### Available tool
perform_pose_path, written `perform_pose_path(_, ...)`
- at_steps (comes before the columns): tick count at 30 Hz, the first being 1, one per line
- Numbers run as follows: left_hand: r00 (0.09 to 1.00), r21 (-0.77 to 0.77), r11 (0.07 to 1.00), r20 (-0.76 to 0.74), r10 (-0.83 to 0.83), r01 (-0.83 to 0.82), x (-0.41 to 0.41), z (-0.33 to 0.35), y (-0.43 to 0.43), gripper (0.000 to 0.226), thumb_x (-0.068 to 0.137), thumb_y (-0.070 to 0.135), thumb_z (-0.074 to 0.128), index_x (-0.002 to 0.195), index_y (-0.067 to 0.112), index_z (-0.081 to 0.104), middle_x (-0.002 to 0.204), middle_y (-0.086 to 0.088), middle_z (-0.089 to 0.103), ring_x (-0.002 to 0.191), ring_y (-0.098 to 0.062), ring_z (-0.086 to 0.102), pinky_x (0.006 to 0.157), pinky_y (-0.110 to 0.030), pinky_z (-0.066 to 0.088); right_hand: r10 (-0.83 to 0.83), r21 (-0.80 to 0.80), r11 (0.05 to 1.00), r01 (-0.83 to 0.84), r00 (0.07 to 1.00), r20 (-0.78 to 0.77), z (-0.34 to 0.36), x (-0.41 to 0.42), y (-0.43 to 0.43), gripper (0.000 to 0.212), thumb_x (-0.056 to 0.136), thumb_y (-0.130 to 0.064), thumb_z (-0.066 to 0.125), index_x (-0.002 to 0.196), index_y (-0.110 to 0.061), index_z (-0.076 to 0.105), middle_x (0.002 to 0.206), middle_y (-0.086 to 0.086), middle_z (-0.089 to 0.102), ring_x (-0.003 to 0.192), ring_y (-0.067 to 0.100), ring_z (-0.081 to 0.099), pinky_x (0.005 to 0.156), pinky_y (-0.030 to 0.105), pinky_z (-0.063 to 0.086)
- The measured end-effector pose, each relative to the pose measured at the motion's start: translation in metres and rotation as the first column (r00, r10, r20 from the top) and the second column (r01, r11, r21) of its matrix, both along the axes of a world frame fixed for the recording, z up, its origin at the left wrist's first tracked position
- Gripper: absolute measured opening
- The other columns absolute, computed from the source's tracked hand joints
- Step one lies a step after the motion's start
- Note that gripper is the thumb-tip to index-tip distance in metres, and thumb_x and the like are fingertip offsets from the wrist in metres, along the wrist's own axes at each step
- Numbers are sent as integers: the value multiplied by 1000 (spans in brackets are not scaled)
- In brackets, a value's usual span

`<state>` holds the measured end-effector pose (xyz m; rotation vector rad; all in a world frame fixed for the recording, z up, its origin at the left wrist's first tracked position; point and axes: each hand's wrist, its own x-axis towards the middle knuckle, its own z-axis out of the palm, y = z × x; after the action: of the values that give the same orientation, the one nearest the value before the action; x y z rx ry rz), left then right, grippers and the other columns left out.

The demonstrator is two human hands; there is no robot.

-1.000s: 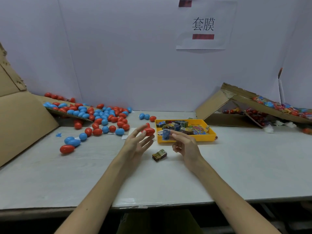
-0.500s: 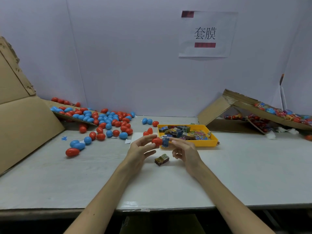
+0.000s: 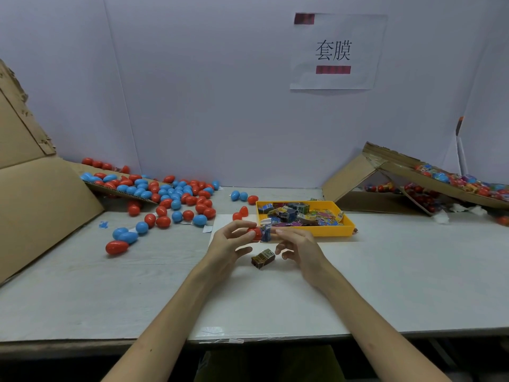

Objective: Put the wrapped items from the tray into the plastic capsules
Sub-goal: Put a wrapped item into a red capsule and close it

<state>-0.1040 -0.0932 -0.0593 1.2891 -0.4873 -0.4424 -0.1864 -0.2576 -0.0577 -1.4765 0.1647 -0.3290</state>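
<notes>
Left hand (image 3: pixel 228 241) grips a red plastic capsule (image 3: pixel 254 233). Right hand (image 3: pixel 300 249) pinches a small blue wrapped item (image 3: pixel 265 233) at its mouth, beside the yellow plastic tray (image 3: pixel 325 231). Best pushed in straight, with the wrapper kept compact.

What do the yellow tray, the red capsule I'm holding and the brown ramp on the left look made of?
Yellow tray: probably moulded plastic, smooth, even colour, thin rim. Red capsule: glossy, likely hard plastic, bright highlights. Left ramp: brown corrugated cardboard, matte, ragged torn edge.

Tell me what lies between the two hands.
Head view: a brown wrapped item lies on the table between the left hand, holding a red capsule, and the right hand, holding a blue wrapped item.
</notes>
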Motion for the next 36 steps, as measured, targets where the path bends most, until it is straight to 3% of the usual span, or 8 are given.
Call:
perform_pose_path(5,1000,24,1000,28,-1,0,0,-1,-1,13,87,9,71,96,19,72,103,-7,72,97,-19,68,75,-27,54,-21,-32,999,20,999,-38,-1,1,-1,25,93,-25,63,108,-9,74,100,7,71,85,15,59,67,27,44)
perform_pose_path(9,998,45,999,63,-9,7,-1,-2,-1,15,85,6,73,93,19,72,103,-6,73,97,-19,68,79,-29,55,-27,-47,999,25,999,-46,-3,1,-1,23,89,-27,69,103,-11,76,90,0,69,78,12,54,68,26,44)
perform_pose_path(16,993,75,997,115,-29,21,-1,-4,-2,22,82,4,76,97,18,70,96,0,75,95,-17,70,75,-27,53,47,7,999,-47,999,-20,-7,3,-5,19,76,-31,77,86,-14,78,67,-3,57,56,8,43,53,17,39)
perform_pose_path(19,991,90,996,133,-32,20,0,-4,-2,26,81,3,76,101,18,68,100,0,75,95,-17,70,74,-26,55,48,7,999,-48,999,-21,-8,4,-7,9,83,-21,74,87,-13,78,67,-2,56,56,9,42,53,18,37)
perform_pose_path(24,988,104,994,151,-39,24,0,-6,-3,29,79,0,77,101,17,68,102,-4,73,94,-17,71,72,-23,55,68,35,997,-67,997,-41,-7,3,-7,11,87,-17,70,91,-9,76,63,-4,52,54,8,38,51,18,32)
perform_pose_path(36,959,144,988,282,19,-61,-2,-5,-4,36,75,-4,79,98,21,68,95,13,74,91,-7,70,70,-21,56,108,56,993,-103,990,-88,-7,4,-8,8,89,-15,69,89,-11,77,64,-1,47,54,9,35,52,20,28)
